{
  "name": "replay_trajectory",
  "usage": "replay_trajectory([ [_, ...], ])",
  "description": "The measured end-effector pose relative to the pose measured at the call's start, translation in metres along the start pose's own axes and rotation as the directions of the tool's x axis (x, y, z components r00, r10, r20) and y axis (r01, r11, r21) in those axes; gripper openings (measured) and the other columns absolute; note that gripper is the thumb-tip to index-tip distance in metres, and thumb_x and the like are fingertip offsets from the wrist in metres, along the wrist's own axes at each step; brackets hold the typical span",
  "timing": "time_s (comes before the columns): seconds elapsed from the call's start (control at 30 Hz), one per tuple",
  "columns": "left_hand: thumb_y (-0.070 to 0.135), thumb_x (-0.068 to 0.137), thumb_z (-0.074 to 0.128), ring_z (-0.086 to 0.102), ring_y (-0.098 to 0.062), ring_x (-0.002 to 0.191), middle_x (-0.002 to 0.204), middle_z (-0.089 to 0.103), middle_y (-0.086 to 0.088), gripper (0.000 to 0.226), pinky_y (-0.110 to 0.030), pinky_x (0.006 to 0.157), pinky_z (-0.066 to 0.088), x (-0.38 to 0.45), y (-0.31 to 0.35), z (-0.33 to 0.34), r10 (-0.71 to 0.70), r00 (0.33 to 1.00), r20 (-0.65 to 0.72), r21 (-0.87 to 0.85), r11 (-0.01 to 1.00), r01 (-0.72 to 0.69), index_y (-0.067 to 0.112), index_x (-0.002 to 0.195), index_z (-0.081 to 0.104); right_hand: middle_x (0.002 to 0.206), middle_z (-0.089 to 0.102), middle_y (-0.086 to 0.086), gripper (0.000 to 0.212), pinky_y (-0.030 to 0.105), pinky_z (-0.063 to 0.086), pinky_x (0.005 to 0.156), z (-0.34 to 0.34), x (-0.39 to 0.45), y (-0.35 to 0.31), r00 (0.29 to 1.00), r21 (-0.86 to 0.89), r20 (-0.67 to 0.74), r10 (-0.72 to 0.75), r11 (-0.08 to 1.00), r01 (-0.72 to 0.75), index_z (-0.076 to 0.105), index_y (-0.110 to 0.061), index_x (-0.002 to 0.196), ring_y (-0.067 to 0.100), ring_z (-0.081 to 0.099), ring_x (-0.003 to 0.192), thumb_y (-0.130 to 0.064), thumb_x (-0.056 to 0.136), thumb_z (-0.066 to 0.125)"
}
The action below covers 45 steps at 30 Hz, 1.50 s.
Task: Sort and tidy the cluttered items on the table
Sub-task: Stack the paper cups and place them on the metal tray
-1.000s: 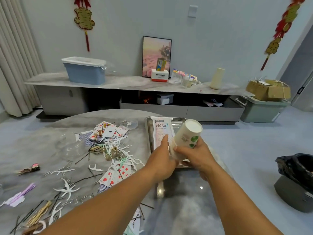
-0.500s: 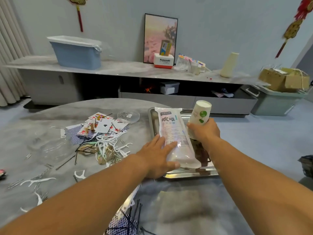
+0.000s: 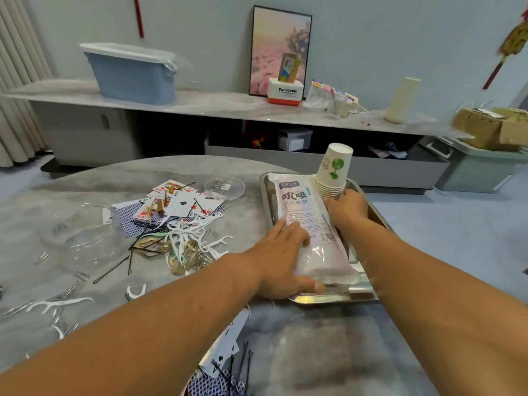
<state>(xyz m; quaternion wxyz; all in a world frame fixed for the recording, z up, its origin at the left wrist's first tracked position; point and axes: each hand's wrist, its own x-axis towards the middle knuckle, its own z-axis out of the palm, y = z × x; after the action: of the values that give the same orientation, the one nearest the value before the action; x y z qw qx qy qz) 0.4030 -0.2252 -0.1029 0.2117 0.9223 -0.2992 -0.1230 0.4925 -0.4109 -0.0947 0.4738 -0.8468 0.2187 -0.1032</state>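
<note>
Surface: round grey marble surface (image 3: 71, 195), cluttered on its left half.
Tray: steel tray (image 3: 331, 299) at 2 o'clock of the surface, near the right edge.
Pouch: white printed pouch (image 3: 308, 224) lying lengthwise in the tray, along its left side.
Cups: stack of paper cups (image 3: 333, 170) standing upside down at the tray's far right, touching the pouch's edge.
Left hand: left hand (image 3: 281, 261) lies flat on the pouch's near left side, fingers straight, thumb on the tray's near rim.
Right hand: right hand (image 3: 347, 208) grips the base of the cup stack, fingers curled round it.
Cards: playing cards (image 3: 177, 205) scattered at 11 o'clock, some face up, some face down.
Floss picks: white floss picks (image 3: 197, 238) piled just below the cards, with hairpins (image 3: 114, 268) mixed in and spread toward 9 o'clock.
Dish: small clear dish (image 3: 225, 187) between the cards and the tray.
Near edge: more cards and hairpins at 6 o'clock, partly hidden by the left arm.
</note>
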Motion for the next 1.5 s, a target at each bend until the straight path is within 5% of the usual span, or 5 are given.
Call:
replay_trajectory([
  [0.2,0.068,0.098,0.035,-0.032,-0.012,0.148,0.165,-0.028,0.005,0.087,-0.038,0.124,-0.011,-0.001,-0.003,0.011,-0.066,0.996,-0.057,-0.006,0.998,0.066,0.034,0.158,-0.018,0.095,0.073,0.0,0.027,0.047,0.059,0.082,0.004,-0.023,0.002,0.992,-0.092,0.123,-0.034,0.995,0.046,0.069,-0.022,0.103,0.027,0.07,0.087,-0.045,0.095,0.057],
  [0.63,0.043,0.109,0.027,-0.016,-0.015,0.153,0.168,-0.013,0.005,0.064,-0.038,0.124,-0.009,-0.052,-0.024,-0.022,-0.21,0.95,-0.229,-0.036,0.978,0.208,0.027,0.161,-0.008,0.14,0.058,0.007,0.038,0.049,0.05,0.091,-0.003,-0.09,-0.035,0.96,-0.309,0.044,-0.275,0.911,0.275,0.059,-0.02,0.138,0.033,0.057,0.121,-0.032,0.102,0.058],
  [1.0,0.017,0.107,0.037,-0.008,-0.019,0.156,0.17,-0.001,-0.002,0.064,-0.039,0.127,0.001,-0.167,-0.065,-0.055,-0.359,0.904,-0.232,0.031,0.926,0.376,0.021,0.162,0.005,0.116,0.073,0.003,0.024,0.03,0.053,0.09,0.048,-0.201,-0.045,0.795,-0.15,0.477,-0.375,0.856,0.494,0.072,-0.014,0.12,0.016,0.066,0.101,-0.017,0.101,0.057],
  [1.37,0.022,0.107,0.036,-0.011,-0.019,0.155,0.169,-0.008,-0.002,0.063,-0.035,0.126,0.002,-0.245,-0.074,-0.04,-0.448,0.851,-0.275,0.003,0.885,0.466,0.023,0.162,0.004,0.167,0.022,0.004,0.067,0.039,0.014,0.126,0.073,-0.247,-0.007,0.672,-0.341,0.68,-0.293,0.685,0.644,0.024,-0.02,0.16,0.02,0.018,0.154,-0.058,0.105,0.028],
  [1.5,0.034,0.106,0.043,-0.01,-0.018,0.155,0.169,-0.005,0.001,0.067,-0.038,0.126,0.006,-0.238,-0.087,-0.051,-0.481,0.774,-0.412,-0.094,0.867,0.489,0.027,0.161,0.006,0.153,0.047,-0.002,0.058,0.03,0.033,0.113,0.077,-0.249,-0.027,0.651,-0.146,0.619,-0.44,0.75,0.645,0.045,-0.027,0.15,0.013,0.041,0.14,-0.059,0.105,0.029],
])
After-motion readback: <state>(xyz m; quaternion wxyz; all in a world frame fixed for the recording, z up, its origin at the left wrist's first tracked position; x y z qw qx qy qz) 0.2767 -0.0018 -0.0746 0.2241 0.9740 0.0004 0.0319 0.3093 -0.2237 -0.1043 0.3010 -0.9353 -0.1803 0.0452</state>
